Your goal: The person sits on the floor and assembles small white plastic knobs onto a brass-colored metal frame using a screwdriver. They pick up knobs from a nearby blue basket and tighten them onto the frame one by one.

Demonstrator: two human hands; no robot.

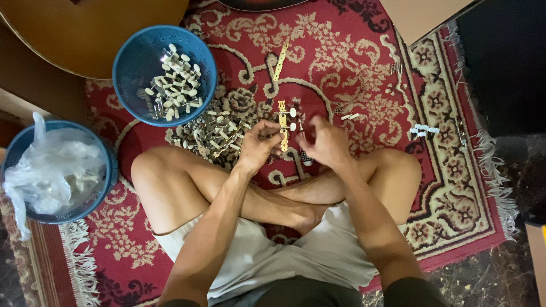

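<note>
Pinched in the left hand (pixel 259 145) is a brass tuner strip (pixel 282 126), while the curled right hand (pixel 325 142) touches its pegs.

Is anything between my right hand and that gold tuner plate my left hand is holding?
Nothing visible. The left hand grips the gold tuner plate upright, and the right hand is beside it with only bare red carpet behind.

A crumpled clear plastic bag (pixel 54 170) fills the blue basket (pixel 108 170) at the left edge.
</note>
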